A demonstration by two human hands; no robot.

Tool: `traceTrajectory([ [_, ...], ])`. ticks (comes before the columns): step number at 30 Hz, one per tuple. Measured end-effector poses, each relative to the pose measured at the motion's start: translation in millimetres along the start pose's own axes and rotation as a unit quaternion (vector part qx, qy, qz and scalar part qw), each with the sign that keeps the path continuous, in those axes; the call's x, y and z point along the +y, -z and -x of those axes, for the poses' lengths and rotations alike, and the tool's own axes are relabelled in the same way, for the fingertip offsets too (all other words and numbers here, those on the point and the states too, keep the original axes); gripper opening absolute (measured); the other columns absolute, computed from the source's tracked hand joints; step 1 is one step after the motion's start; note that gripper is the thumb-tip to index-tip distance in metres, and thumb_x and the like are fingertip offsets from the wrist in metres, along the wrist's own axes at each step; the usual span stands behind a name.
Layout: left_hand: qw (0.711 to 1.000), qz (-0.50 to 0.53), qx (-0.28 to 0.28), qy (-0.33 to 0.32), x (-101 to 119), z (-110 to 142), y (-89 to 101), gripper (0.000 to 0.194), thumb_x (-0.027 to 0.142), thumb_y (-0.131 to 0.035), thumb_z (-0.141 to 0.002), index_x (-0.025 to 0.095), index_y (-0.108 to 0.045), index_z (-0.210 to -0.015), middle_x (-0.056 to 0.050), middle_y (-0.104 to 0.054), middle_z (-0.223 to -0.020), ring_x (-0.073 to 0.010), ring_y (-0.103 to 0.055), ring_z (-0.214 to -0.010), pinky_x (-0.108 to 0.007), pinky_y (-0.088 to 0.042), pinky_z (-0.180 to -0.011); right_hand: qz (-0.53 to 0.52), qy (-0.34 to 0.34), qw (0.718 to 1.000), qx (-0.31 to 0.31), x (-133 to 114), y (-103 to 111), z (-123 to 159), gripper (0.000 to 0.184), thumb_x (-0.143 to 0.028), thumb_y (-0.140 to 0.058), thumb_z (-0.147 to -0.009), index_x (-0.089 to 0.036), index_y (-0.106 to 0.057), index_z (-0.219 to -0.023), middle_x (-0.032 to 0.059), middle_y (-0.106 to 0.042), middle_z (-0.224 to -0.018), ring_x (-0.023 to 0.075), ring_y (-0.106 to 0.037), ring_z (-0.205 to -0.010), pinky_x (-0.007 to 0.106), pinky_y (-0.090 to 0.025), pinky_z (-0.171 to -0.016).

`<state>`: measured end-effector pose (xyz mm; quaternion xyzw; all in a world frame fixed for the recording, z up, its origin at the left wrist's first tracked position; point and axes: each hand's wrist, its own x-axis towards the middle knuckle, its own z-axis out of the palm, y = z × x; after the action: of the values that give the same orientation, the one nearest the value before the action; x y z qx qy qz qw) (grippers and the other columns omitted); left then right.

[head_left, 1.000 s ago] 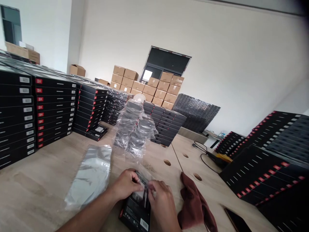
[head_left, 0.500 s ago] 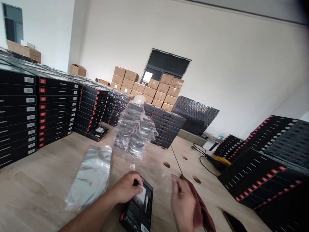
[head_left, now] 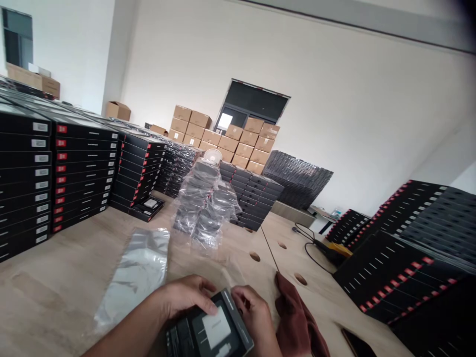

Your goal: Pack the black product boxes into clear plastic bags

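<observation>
Inventory from your head camera: one wooden work surface with round holes, carrying all of the following. Far beyond the black retail box, a bank of brown cartons. Left of the box, long stacks of black boxes with red marks; right of it, more such stacks. Ahead of the box, a heap of dark items in clear plastic bags; to its left, a flat silvery pouch; to its right, a crumpled brown cloth. The box sits at the near edge of your view, its white panel upward, closed between your two hands: your left grip lies across its face, your right grip curls over its far edge. It looks light and stiff but possibly slick, so the long edges seem the safest hold.
</observation>
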<state>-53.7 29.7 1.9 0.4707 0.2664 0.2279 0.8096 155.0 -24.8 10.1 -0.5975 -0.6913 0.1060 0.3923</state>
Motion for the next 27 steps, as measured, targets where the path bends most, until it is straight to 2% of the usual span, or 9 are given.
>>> traceTrajectory([
  [3,0.997,-0.07,0.035,-0.018,-0.9,-2.3,1.9,0.047,0.02,-0.078,-0.047,0.015,-0.068,-0.092,-0.002,-0.067,-0.082,-0.0189,-0.06,-0.075,-0.029,-0.043,-0.07,-0.068,-0.042,0.997,0.001,-4.1,0.5,1.6,0.03,-0.046,-0.058,-0.081,-0.019,-0.071,-0.079,0.0054,-0.071,-0.072,0.0193,-0.065,-0.067,0.025,-0.05,-0.061],
  [6,0.988,-0.137,0.061,-0.022,-1.5,-3.0,1.3,0.039,0.024,-0.077,-0.05,0.015,-0.068,-0.086,-0.001,-0.066,-0.081,-0.0194,-0.059,-0.077,-0.029,-0.042,-0.071,-0.085,-0.068,0.994,0.015,-8.5,2.3,3.0,0.029,-0.046,-0.06,-0.079,-0.019,-0.071,-0.079,0.004,-0.07,-0.07,0.0189,-0.063,-0.066,0.024,-0.05,-0.062],
  [11,0.969,-0.185,0.142,-0.079,-6.6,-6.2,-5.4,0.061,0.022,-0.08,-0.045,0.015,-0.057,-0.102,-0.005,-0.062,-0.102,-0.022,-0.058,-0.091,-0.029,-0.043,-0.077,-0.079,-0.054,0.995,0.016,-11.3,1.9,4.4,0.024,-0.041,-0.059,-0.081,-0.019,-0.07,-0.081,0.004,-0.07,-0.074,0.0185,-0.064,-0.068,0.024,-0.049,-0.064],
  [13,0.956,-0.204,0.168,-0.127,-8.6,-8.6,-7.3,0.059,0.02,-0.078,-0.047,0.016,-0.055,-0.101,-0.006,-0.061,-0.108,-0.0224,-0.056,-0.097,-0.03,-0.042,-0.082,-0.077,-0.042,0.996,0.012,-12.8,1.7,4.5,0.024,-0.04,-0.058,-0.081,-0.019,-0.07,-0.081,0.0046,-0.07,-0.076,0.0188,-0.064,-0.07,0.024,-0.049,-0.065],
  [16,0.953,-0.201,0.14,-0.179,-9.8,-12.4,-8.4,0.047,0.017,-0.074,-0.052,0.016,-0.059,-0.096,-0.006,-0.063,-0.108,-0.0224,-0.056,-0.102,-0.029,-0.041,-0.087,-0.056,-0.024,0.998,0.012,-16.2,1.4,4.0,0.021,-0.037,-0.058,-0.08,-0.019,-0.068,-0.078,0.0034,-0.066,-0.07,0.0173,-0.061,-0.065,0.023,-0.048,-0.061],
  [18,0.957,-0.198,0.116,-0.176,-9.5,-13.6,-8.4,0.042,0.018,-0.071,-0.056,0.016,-0.063,-0.097,-0.006,-0.065,-0.107,-0.0225,-0.058,-0.099,-0.029,-0.043,-0.086,-0.029,-0.008,0.999,0.02,-17.1,1.3,3.5,0.016,-0.033,-0.059,-0.077,-0.02,-0.068,-0.077,0.0012,-0.061,-0.064,0.0156,-0.057,-0.059,0.023,-0.047,-0.057],
  [22,0.947,-0.241,0.15,-0.148,-8.0,-11.5,-8.4,0.043,0.022,-0.064,-0.063,0.017,-0.066,-0.106,-0.004,-0.067,-0.109,-0.0226,-0.06,-0.098,-0.03,-0.045,-0.087,0.045,0.013,0.997,0.063,-11.3,3.4,3.5,0.016,-0.022,-0.052,-0.071,-0.021,-0.065,-0.08,0.0019,-0.061,-0.069,0.0155,-0.057,-0.06,0.024,-0.046,-0.058],
  [25,0.937,-0.263,0.178,-0.146,-7.7,-9.7,-8.4,0.044,0.026,-0.06,-0.066,0.016,-0.067,-0.108,-0.004,-0.068,-0.108,-0.0228,-0.061,-0.098,-0.03,-0.045,-0.088,0.11,-0.062,0.986,0.105,-2.2,6.9,3.2,0.013,-0.023,-0.052,-0.068,-0.022,-0.062,-0.075,0.0022,-0.063,-0.07,0.0178,-0.059,-0.061,0.027,-0.045,-0.058],
  [27,0.93,-0.271,0.199,-0.148,-8.4,-10.5,-8.1,0.045,0.027,-0.059,-0.068,0.015,-0.066,-0.11,-0.006,-0.067,-0.111,-0.0237,-0.061,-0.1,-0.031,-0.045,-0.09,0.101,-0.128,0.982,0.099,2.9,8.7,2.5,0.008,-0.029,-0.055,-0.07,-0.023,-0.059,-0.067,0.0007,-0.062,-0.061,0.0185,-0.058,-0.056,0.028,-0.043,-0.054],
])
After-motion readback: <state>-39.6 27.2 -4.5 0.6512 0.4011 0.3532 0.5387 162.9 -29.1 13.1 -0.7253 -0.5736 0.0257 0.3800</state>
